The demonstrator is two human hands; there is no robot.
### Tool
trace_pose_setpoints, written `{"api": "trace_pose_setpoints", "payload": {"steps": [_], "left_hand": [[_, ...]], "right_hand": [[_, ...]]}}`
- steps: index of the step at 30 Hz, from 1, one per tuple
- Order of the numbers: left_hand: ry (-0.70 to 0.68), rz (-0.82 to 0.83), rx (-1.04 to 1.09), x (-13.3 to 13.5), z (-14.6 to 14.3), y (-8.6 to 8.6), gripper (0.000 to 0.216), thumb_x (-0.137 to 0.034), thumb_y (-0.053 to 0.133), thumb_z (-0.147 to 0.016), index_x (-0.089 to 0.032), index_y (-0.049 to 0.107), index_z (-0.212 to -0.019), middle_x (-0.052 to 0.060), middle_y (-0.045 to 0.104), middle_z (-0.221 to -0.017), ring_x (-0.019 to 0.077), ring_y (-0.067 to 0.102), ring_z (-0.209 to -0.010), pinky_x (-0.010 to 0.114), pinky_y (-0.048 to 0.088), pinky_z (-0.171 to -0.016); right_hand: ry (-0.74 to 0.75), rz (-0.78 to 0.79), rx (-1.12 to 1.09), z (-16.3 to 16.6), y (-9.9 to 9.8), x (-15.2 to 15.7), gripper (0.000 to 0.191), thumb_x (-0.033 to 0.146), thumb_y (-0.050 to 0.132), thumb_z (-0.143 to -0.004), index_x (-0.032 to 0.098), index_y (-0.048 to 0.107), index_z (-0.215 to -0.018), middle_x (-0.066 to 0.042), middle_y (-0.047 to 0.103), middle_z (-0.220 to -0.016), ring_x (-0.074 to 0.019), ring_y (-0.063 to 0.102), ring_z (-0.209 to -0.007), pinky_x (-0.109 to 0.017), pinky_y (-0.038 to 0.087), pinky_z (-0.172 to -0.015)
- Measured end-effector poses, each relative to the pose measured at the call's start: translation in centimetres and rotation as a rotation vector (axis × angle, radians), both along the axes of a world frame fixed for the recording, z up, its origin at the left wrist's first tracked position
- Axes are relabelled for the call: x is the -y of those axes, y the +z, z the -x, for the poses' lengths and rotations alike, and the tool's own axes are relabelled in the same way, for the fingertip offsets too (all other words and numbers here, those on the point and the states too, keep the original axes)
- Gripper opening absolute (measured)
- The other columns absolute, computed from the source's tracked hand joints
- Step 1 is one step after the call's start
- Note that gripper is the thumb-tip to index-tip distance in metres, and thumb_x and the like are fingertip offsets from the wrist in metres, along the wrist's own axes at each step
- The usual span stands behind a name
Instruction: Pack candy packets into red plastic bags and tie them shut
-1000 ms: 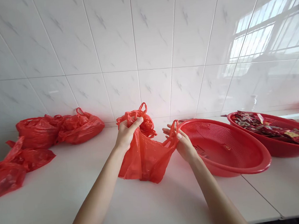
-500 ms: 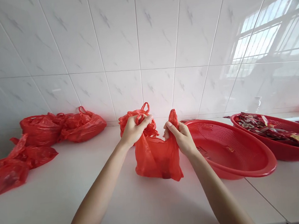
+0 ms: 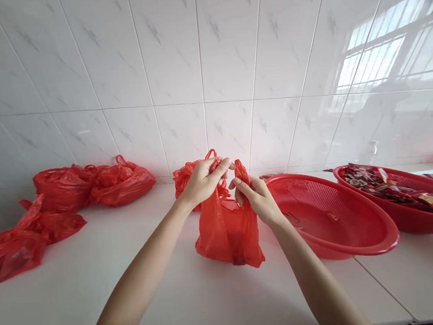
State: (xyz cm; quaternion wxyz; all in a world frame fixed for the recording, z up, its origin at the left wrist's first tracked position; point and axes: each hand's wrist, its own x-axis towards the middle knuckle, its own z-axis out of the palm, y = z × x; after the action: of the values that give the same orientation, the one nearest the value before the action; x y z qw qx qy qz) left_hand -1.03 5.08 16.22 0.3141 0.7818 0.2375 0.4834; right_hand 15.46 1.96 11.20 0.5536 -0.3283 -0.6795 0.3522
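Observation:
A thin red plastic bag (image 3: 227, 233) hangs between my two hands, its lower edge close to the white counter. Something dark shows faintly through its bottom. My left hand (image 3: 206, 180) is closed around one handle, and my right hand (image 3: 256, 194) grips the other, whose bunched end sticks up above the fingers. The hands are close together, their fingertips nearly touching. Behind the bag, partly hidden by my left hand, lies a heap of crumpled red plastic bags (image 3: 185, 178) against the wall.
Right of the bag stands a red perforated basket (image 3: 359, 210) with a few small pieces inside. Beyond it, another red basket (image 3: 401, 218) holds many small wrapped packets (image 3: 379, 182). Several filled red bags (image 3: 122, 184) sit at the left on the white counter (image 3: 138, 303), below the tiled wall.
My hands have come closer together, the left moving right and the right moving slightly left. The bag's handles are drawn toward each other and its mouth is narrower.

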Motion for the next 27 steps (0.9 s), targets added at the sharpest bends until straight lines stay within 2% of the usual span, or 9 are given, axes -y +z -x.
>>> {"api": "trace_pose_setpoints", "payload": {"steps": [3,5,8,12,16,21,24,27], "left_hand": [[-0.006,-0.038,0.016,0.2,-0.4,0.4,0.043,-0.05,0.052,-0.095,-0.018,0.047,-0.066,-0.004,0.041,-0.061,0.0089,0.041,-0.054,0.026,0.041,-0.06],[-0.007,-0.053,0.013,0.3,-0.8,0.5,0.044,-0.05,0.053,-0.094,-0.018,0.045,-0.064,-0.004,0.04,-0.059,0.0092,0.042,-0.055,0.026,0.041,-0.061],[-0.017,-0.013,0.0,0.5,-1.3,0.4,0.043,-0.053,0.053,-0.093,-0.018,0.05,-0.067,-0.003,0.045,-0.06,0.0108,0.048,-0.057,0.025,0.041,-0.057],[0.018,0.041,0.074,0.5,-1.6,0.3,0.041,-0.051,0.058,-0.09,-0.017,0.053,-0.068,-0.002,0.046,-0.061,0.0103,0.046,-0.057,0.024,0.039,-0.055],[-0.042,0.157,0.155,0.0,-1.5,0.3,0.04,-0.048,0.059,-0.091,-0.016,0.052,-0.067,-0.001,0.048,-0.064,0.0086,0.04,-0.056,0.024,0.035,-0.054],[-0.089,0.227,0.234,-0.6,-1.5,0.1,0.035,-0.045,0.06,-0.091,-0.015,0.058,-0.073,0.0,0.051,-0.067,0.0073,0.037,-0.054,0.024,0.032,-0.053],[-0.105,0.25,0.242,-0.8,-1.6,-0.1,0.033,-0.046,0.06,-0.091,-0.015,0.062,-0.078,0.0,0.051,-0.068,0.0073,0.037,-0.055,0.024,0.032,-0.053],[-0.099,0.244,0.24,-0.9,-1.5,0.0,0.034,-0.047,0.063,-0.088,-0.015,0.063,-0.078,0.0,0.049,-0.068,0.0081,0.038,-0.057,0.024,0.03,-0.053]], "right_hand": [[-0.013,-0.013,0.017,0.1,0.2,0.2,0.034,0.049,0.048,-0.098,0.02,0.059,-0.086,0.005,0.045,-0.052,-0.0108,0.044,-0.051,-0.026,0.034,-0.053],[-0.023,-0.024,0.029,0.2,0.3,0.2,0.034,0.05,0.049,-0.097,0.02,0.058,-0.085,0.005,0.046,-0.053,-0.0103,0.042,-0.051,-0.025,0.033,-0.052],[-0.035,-0.039,0.035,0.4,0.3,0.3,0.037,0.052,0.051,-0.096,0.02,0.055,-0.079,0.005,0.047,-0.054,-0.0096,0.04,-0.05,-0.025,0.031,-0.051],[0.01,-0.024,0.017,0.1,0.4,0.8,0.036,0.053,0.056,-0.092,0.02,0.057,-0.08,0.003,0.053,-0.058,-0.0105,0.043,-0.052,-0.025,0.032,-0.051],[0.15,0.088,-0.124,-0.9,-0.1,1.0,0.035,0.055,0.059,-0.09,0.02,0.065,-0.088,0.0,0.06,-0.066,-0.0148,0.054,-0.063,-0.027,0.042,-0.061],[0.254,0.175,-0.266,-1.6,-1.2,0.5,0.028,0.047,0.064,-0.089,0.02,0.07,-0.088,0.003,0.053,-0.061,-0.0132,0.054,-0.062,-0.028,0.045,-0.07],[0.276,0.182,-0.279,-1.5,-1.6,0.3,0.025,0.043,0.067,-0.089,0.019,0.069,-0.084,0.003,0.054,-0.061,-0.0127,0.055,-0.064,-0.027,0.045,-0.071],[0.262,0.178,-0.324,-1.4,-1.8,0.3,0.027,0.045,0.065,-0.089,0.019,0.066,-0.083,0.0,0.062,-0.067,-0.0144,0.058,-0.069,-0.028,0.046,-0.073]]}}
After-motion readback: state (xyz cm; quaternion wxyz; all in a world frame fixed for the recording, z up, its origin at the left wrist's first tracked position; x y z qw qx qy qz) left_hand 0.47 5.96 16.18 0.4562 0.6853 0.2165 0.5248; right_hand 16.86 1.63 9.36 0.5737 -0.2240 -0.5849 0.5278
